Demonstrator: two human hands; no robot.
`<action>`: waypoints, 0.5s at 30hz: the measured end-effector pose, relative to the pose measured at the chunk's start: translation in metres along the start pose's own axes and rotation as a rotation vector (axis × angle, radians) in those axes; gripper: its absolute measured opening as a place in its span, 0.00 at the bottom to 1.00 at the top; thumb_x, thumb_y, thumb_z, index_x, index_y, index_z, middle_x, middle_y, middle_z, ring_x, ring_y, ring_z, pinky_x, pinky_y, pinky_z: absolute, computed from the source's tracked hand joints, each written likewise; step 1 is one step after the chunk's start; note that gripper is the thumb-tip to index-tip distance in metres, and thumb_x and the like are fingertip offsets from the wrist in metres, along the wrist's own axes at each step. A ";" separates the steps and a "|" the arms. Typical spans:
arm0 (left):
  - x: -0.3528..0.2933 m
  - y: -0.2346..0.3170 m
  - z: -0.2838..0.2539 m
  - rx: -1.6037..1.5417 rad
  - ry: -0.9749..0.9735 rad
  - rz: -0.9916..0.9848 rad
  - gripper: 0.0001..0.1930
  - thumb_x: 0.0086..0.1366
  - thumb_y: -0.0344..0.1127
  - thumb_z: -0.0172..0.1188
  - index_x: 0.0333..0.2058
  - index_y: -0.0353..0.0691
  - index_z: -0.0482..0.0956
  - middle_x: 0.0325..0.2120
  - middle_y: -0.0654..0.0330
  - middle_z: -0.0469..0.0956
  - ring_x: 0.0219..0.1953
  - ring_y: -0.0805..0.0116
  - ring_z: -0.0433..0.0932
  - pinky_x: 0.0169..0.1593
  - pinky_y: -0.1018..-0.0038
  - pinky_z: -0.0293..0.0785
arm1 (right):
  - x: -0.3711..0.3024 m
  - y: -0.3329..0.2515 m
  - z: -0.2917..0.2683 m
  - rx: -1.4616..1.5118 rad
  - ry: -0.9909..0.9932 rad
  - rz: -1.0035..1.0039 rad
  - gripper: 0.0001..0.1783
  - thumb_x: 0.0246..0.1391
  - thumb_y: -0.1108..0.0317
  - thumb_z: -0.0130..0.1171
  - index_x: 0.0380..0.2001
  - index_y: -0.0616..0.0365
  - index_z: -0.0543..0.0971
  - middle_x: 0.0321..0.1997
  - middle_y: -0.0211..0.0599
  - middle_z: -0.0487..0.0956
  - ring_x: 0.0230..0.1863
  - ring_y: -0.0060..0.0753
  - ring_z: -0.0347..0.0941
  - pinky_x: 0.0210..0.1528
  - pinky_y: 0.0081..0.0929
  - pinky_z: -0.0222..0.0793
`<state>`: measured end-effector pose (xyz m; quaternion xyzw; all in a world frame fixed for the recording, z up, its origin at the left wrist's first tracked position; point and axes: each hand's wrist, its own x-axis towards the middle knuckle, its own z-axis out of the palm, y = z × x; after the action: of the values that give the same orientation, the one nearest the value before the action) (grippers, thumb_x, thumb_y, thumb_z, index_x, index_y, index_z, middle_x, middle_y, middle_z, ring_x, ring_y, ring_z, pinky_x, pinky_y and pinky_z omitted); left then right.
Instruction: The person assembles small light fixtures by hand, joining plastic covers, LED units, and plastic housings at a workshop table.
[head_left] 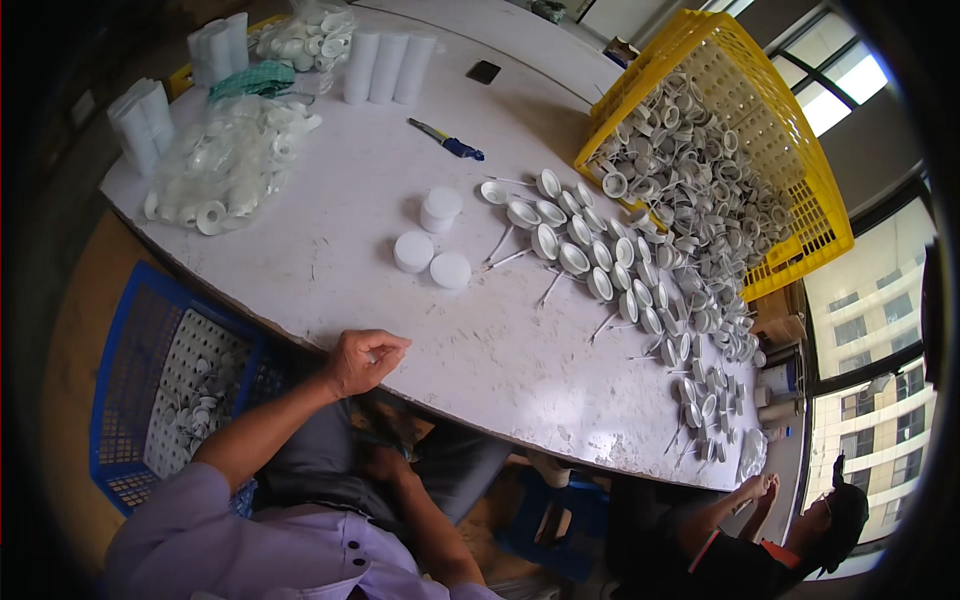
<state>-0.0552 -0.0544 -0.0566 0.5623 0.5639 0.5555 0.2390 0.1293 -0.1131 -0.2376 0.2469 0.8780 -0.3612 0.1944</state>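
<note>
My left hand (366,362) rests at the near edge of the white table (480,350), its fingers curled together and nothing visible in them. Down at my lap, my right hand (385,464) sits in shadow between my legs; its fingers are hard to make out. Nearest to the left hand on the tabletop are several white round discs, one pair (440,209) stacked and others, such as a front disc (450,270), lying close by. Farther right spread many round white cup-like parts (574,259), some with thin pale leads sticking out.
A tilted yellow crate (815,215) spills grey-white ring parts at right. Bagged white parts (235,165) and white cylinders (388,68) stand at far left. A blue-handled tool (445,138) lies mid-table. A blue basket (120,400) is at my left; a co-worker (760,540) sits right.
</note>
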 end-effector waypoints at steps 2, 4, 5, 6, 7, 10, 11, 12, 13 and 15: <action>0.016 0.015 0.017 -0.211 -0.003 -0.007 0.08 0.60 0.28 0.55 0.37 0.32 0.77 0.24 0.58 0.78 0.24 0.75 0.75 0.32 0.79 0.72 | -0.021 -0.007 -0.012 0.073 0.193 0.014 0.29 0.49 0.49 0.50 0.51 0.54 0.71 0.51 0.47 0.72 0.52 0.49 0.68 0.54 0.42 0.62; 0.049 0.032 0.019 -0.188 0.026 0.089 0.10 0.63 0.31 0.52 0.40 0.31 0.76 0.29 0.56 0.79 0.31 0.72 0.76 0.37 0.78 0.71 | -0.046 -0.039 -0.059 0.197 0.213 0.187 0.25 0.50 0.51 0.54 0.45 0.59 0.75 0.48 0.49 0.73 0.51 0.52 0.68 0.52 0.37 0.65; 0.073 0.042 0.031 -0.217 0.002 0.071 0.12 0.65 0.34 0.50 0.41 0.32 0.76 0.30 0.57 0.78 0.33 0.72 0.76 0.38 0.77 0.70 | -0.053 -0.029 -0.054 0.201 0.220 0.192 0.25 0.50 0.51 0.54 0.45 0.59 0.75 0.48 0.49 0.73 0.51 0.52 0.68 0.52 0.37 0.65; 0.099 0.048 0.043 -0.247 -0.025 0.050 0.14 0.66 0.37 0.49 0.42 0.32 0.75 0.31 0.57 0.78 0.35 0.72 0.75 0.39 0.77 0.70 | -0.063 -0.016 -0.039 0.172 0.466 0.100 0.23 0.50 0.53 0.55 0.43 0.60 0.75 0.45 0.48 0.75 0.48 0.52 0.70 0.49 0.36 0.67; 0.128 0.050 0.056 -0.240 -0.036 -0.003 0.16 0.66 0.40 0.47 0.42 0.33 0.74 0.31 0.57 0.78 0.34 0.72 0.75 0.38 0.77 0.69 | -0.069 -0.007 -0.035 0.138 0.711 0.000 0.21 0.50 0.55 0.57 0.42 0.60 0.76 0.43 0.47 0.76 0.44 0.51 0.72 0.47 0.35 0.69; 0.212 0.034 0.075 -0.096 -0.031 -0.014 0.17 0.66 0.44 0.46 0.40 0.34 0.74 0.28 0.57 0.76 0.31 0.72 0.74 0.36 0.75 0.69 | -0.114 -0.029 -0.080 0.366 0.804 0.030 0.16 0.46 0.68 0.61 0.40 0.60 0.76 0.39 0.44 0.78 0.39 0.47 0.74 0.42 0.34 0.71; 0.240 0.028 0.082 -0.042 -0.065 -0.068 0.17 0.66 0.44 0.47 0.42 0.35 0.73 0.33 0.55 0.77 0.37 0.69 0.74 0.42 0.75 0.69 | -0.130 -0.033 -0.099 0.367 0.806 0.025 0.16 0.46 0.68 0.61 0.40 0.60 0.76 0.39 0.44 0.78 0.39 0.47 0.74 0.42 0.34 0.71; 0.265 0.019 0.090 0.011 -0.099 -0.126 0.18 0.65 0.44 0.48 0.43 0.36 0.73 0.38 0.53 0.77 0.43 0.67 0.75 0.47 0.74 0.69 | -0.145 -0.034 -0.117 0.405 0.921 0.012 0.17 0.43 0.72 0.62 0.40 0.61 0.76 0.37 0.44 0.78 0.38 0.46 0.75 0.41 0.33 0.71; 0.286 0.010 0.101 0.072 -0.068 -0.130 0.18 0.64 0.45 0.48 0.43 0.36 0.73 0.38 0.52 0.77 0.43 0.64 0.75 0.47 0.73 0.69 | -0.159 -0.032 -0.134 0.446 1.036 0.000 0.18 0.41 0.76 0.62 0.40 0.62 0.77 0.35 0.44 0.79 0.36 0.45 0.75 0.39 0.31 0.71; 0.323 -0.022 0.116 0.192 -0.028 -0.098 0.18 0.64 0.45 0.47 0.43 0.36 0.71 0.40 0.50 0.76 0.44 0.57 0.75 0.47 0.69 0.69 | -0.173 -0.014 -0.177 0.275 1.258 -0.044 0.19 0.39 0.79 0.61 0.40 0.63 0.76 0.33 0.46 0.78 0.34 0.46 0.75 0.38 0.31 0.71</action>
<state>-0.0416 0.2837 0.0071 0.5622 0.6379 0.4786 0.2189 0.2310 -0.0429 -0.0230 0.4159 0.7749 -0.2605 -0.3985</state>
